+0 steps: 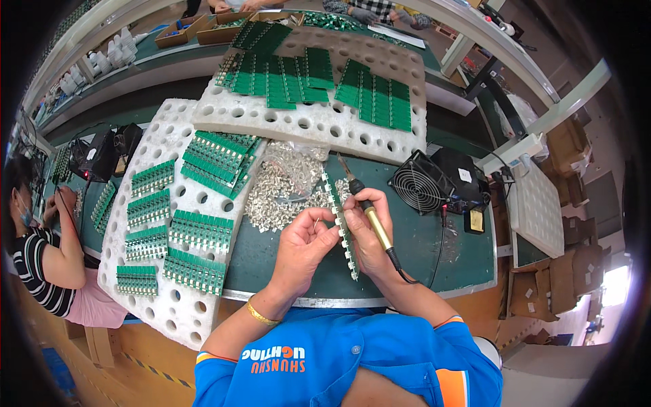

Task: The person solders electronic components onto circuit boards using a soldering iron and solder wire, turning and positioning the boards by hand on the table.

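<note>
My right hand [371, 234] is closed around a soldering iron [377, 227] with a brass-coloured handle, its tip pointing up and away from me. Between my hands a narrow green circuit board strip [347, 245] is tilted on edge, with a row of small whitish metal parts along its left side. The fingers of my right hand press against the strip's right face. My left hand [305, 243] is closed in a pinch beside the strip's left edge; a thin, light-coloured bit shows at the fingertips, too small to name. Beyond my hands lies a heap of small silvery metal parts [271, 203], partly under a clear plastic bag [293, 173].
Perforated white foam boards [186, 298] at left and far side [380, 144] carry several green circuit boards [196, 268]. A fan [415, 182], a black soldering station [461, 178] and a yellow sponge [476, 221] stand at right. A co-worker [51, 264] sits at left.
</note>
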